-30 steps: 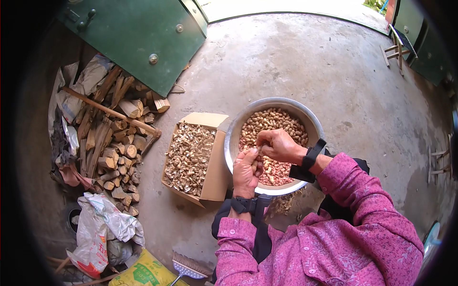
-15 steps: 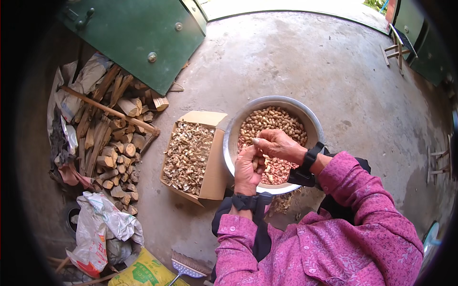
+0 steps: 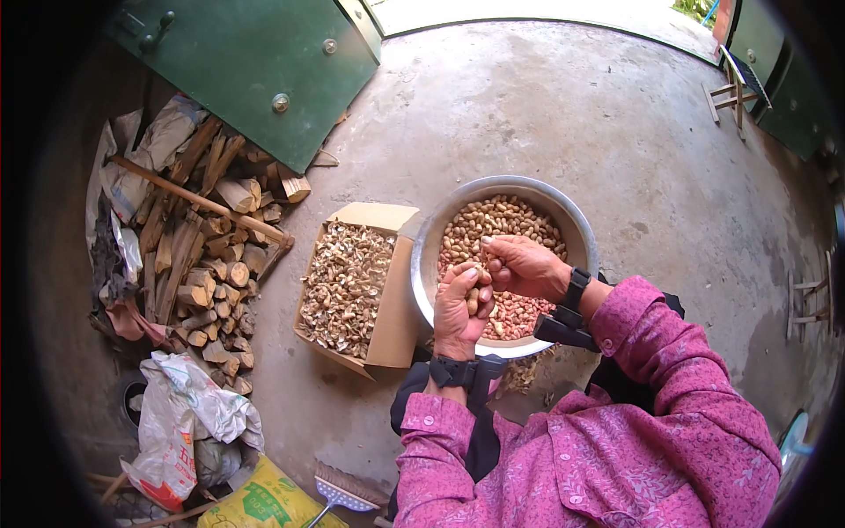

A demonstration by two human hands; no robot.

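Note:
A wide metal basin (image 3: 583,220) holds unshelled peanuts (image 3: 502,220) in its far part and shelled pink kernels (image 3: 519,317) in its near part. Above it, my left hand (image 3: 459,310) is closed around several peanuts in their shells, with some showing between thumb and fingers. Close beside it, my right hand (image 3: 525,266) is pinched, thumb against fingers; whatever lies in the pinch is too small to make out. Left of the basin stands an open cardboard box (image 3: 393,317) full of empty peanut shells (image 3: 345,286).
Split firewood (image 3: 216,273) is piled at the left below a green metal door (image 3: 255,79). White plastic sacks (image 3: 189,414), a yellow bag (image 3: 268,502) and a brush (image 3: 345,495) lie at the lower left. A small stool (image 3: 736,88) stands at the far right on the concrete floor (image 3: 493,97).
My right hand has turned and shifted slightly right, its fingertips drawing away from the left thumb. More of the peanuts in my left hand now show.

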